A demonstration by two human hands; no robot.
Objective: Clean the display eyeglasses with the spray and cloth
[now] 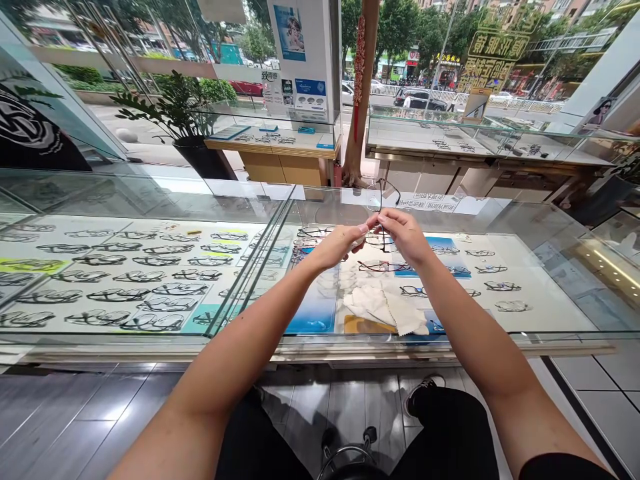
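Over the glass counter I hold a thin dark-rimmed pair of eyeglasses up on end. My right hand pinches the frame between thumb and fingers. Close beside it, my left hand is closed with its fingertips at the same frame; a small whitish bit shows under its thumb, too small to make out. Below my hands a crumpled cream cloth with a zigzag edge lies on the counter, partly over a yellow-brown item. A dark-framed pair of glasses lies just under my hands.
Rows of eyeglasses fill the left glass showcase. More frames and blue display cards sit to the right of the divider. Beyond stand a potted plant, a wooden post and further showcases.
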